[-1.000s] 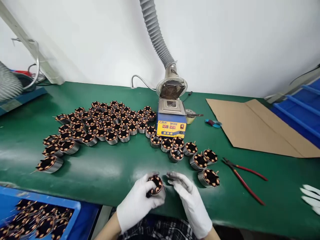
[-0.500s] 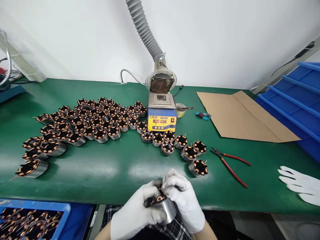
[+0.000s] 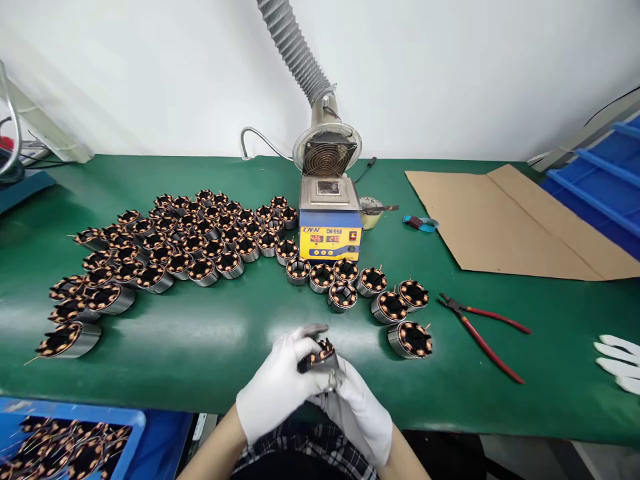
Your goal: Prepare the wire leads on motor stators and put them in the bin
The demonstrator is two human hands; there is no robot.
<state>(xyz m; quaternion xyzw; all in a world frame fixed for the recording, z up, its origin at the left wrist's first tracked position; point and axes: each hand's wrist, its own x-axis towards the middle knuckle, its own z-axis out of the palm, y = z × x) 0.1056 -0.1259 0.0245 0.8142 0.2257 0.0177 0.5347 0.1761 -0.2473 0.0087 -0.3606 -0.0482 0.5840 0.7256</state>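
Observation:
Both of my hands wear white gloves and hold one motor stator (image 3: pixel 320 358), a steel ring with copper windings, just above the green table's near edge. My left hand (image 3: pixel 277 390) wraps it from the left with the thumb over its top. My right hand (image 3: pixel 357 413) supports it from below and to the right. A short row of similar stators (image 3: pixel 380 297) stands just beyond my hands, the nearest (image 3: pixel 410 339) to the right.
Several stators (image 3: pixel 175 243) cover the table's left half. A yellow-blue solder pot (image 3: pixel 330 230) with a fume duct (image 3: pixel 326 150) stands at centre back. Red-handled pliers (image 3: pixel 483 330), cardboard (image 3: pixel 505 223), white gloves (image 3: pixel 617 363) and blue bins (image 3: pixel 607 183) lie right; a blue tray (image 3: pixel 70 443) of stators sits low left.
My hands drew the stator off the table toward my lap, then lifted it back over the table's edge. My right hand shifted from over the stator to beneath it.

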